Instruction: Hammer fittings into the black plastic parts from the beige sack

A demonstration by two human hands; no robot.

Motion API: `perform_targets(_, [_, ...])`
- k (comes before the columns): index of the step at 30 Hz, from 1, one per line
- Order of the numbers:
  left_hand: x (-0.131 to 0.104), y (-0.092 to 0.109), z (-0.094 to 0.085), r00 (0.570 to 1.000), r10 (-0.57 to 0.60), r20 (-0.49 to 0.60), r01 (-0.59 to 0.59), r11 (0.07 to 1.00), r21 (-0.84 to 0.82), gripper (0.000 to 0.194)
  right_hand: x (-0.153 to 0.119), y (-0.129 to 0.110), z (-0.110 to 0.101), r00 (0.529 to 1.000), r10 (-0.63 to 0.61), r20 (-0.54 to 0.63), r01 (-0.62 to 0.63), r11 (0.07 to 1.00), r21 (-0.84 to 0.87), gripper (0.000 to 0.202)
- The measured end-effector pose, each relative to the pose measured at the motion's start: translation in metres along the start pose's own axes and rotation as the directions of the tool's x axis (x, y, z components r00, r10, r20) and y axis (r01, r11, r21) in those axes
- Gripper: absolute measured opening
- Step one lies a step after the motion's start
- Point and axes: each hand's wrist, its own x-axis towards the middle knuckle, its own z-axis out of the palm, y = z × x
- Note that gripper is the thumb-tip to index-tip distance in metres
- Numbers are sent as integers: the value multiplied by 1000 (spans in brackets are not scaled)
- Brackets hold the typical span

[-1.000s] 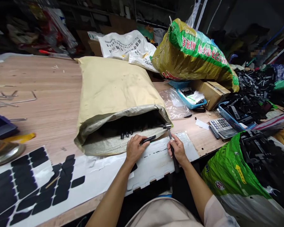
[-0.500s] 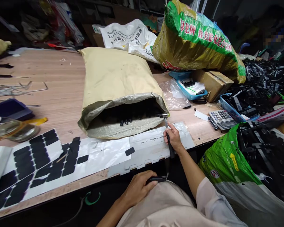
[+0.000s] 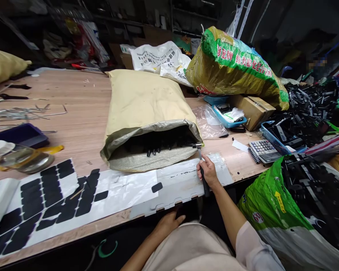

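My right hand (image 3: 207, 171) is closed around the handle of a hammer (image 3: 205, 180), which has a dark grip and a small metal head with a yellow end. The hammer head lies over the right corner of a beige woven sack's open mouth. The sack (image 3: 147, 98) rests on its side on the table, and several small black pieces (image 3: 154, 152) show at its opening. Below the table edge, near my lap, is my left hand (image 3: 168, 224), its thumb bent and its fingers partly lost in shadow. What it holds blends into the dark.
Sheets of black stickers (image 3: 32, 197) lie at the left, near a tape roll (image 3: 28, 158) and several metal rods (image 3: 25, 113). On the right are a calculator (image 3: 264, 150), blue baskets (image 3: 228, 118), a cardboard box (image 3: 252, 109) and a green sack (image 3: 267, 192) of black parts.
The view has shifted, so the table appears lower. My left hand has moved up toward the table edge, and the black part seen in it before is now lost in shadow. The hammer stays at the sack's corner.
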Motion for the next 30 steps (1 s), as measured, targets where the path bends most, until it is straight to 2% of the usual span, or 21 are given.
perform_targets(2, [-12, 19, -14, 984, 113, 136, -112, 994, -17, 37, -1, 0, 1, 1000, 2, -5, -2, 1000, 5, 67])
perform_targets(4, [-20, 47, -34, 932, 238, 274, -225, 971, -79, 37, -1, -1, 1, 1000, 9, -15, -9, 1000, 14, 69])
perform_targets(6, [-16, 77, -57, 879, 346, 329, -301, 936, -180, 35, -2, -1, 2, 999, 12, -35, -11, 1000, 29, 69])
perform_targets(7, [-8, 92, -68, 874, 389, 291, -337, 917, -213, 35, -2, -2, 2, 999, 10, -47, -8, 999, 38, 69])
perform_targets(8, [3, 106, -79, 882, 423, 207, -384, 900, -205, 36, -3, -2, 2, 998, 5, -57, -2, 999, 50, 69])
perform_targets(9, [19, 118, -90, 889, 451, 72, -439, 887, -143, 36, -3, -3, 2, 998, -1, -64, 5, 998, 62, 68])
perform_targets(10, [37, 129, -100, 876, 471, -102, -477, 878, -43, 34, -3, -4, 2, 998, -6, -67, 11, 997, 74, 68])
perform_targets(12, [78, 145, -116, 789, 470, -395, -423, 883, 206, 29, -2, -5, 2, 998, -12, -69, 19, 995, 100, 67])
perform_targets(13, [98, 151, -121, 744, 478, -466, -364, 876, 317, 29, -1, -6, 2, 997, -12, -70, 20, 994, 111, 68])
perform_targets(14, [116, 157, -125, 723, 482, -495, -293, 862, 413, 29, 0, -6, 2, 997, -12, -73, 20, 992, 121, 68])
perform_targets(15, [132, 161, -127, 723, 483, -494, -226, 841, 492, 29, 1, -6, 2, 997, -10, -76, 20, 991, 130, 69])
perform_targets(17, [155, 168, -128, 756, 476, -450, -148, 793, 591, 24, 2, -5, 2, 996, -5, -84, 17, 990, 140, 70])
perform_targets(19, [163, 171, -127, 777, 474, -414, -135, 768, 626, 17, 4, -3, 2, 996, 5, -88, 8, 990, 143, 72])
perform_targets(20, [161, 171, -126, 774, 483, -410, -143, 763, 630, 16, 4, -3, 2, 996, 9, -89, 4, 990, 144, 73])
perform_targets(23, [139, 160, -124, 732, 531, -427, -187, 759, 624, 15, 4, -2, 2, 996, 7, -89, 7, 989, 146, 74])
perform_targets(26, [104, 134, -121, 695, 582, -423, -278, 760, 587, 15, 2, -3, 2, 997, -3, -78, 13, 991, 132, 72])
perform_targets(30, [69, 92, -112, 712, 568, -413, -343, 794, 501, 12, 1, -5, 4, 998, -9, -56, 14, 996, 84, 71])
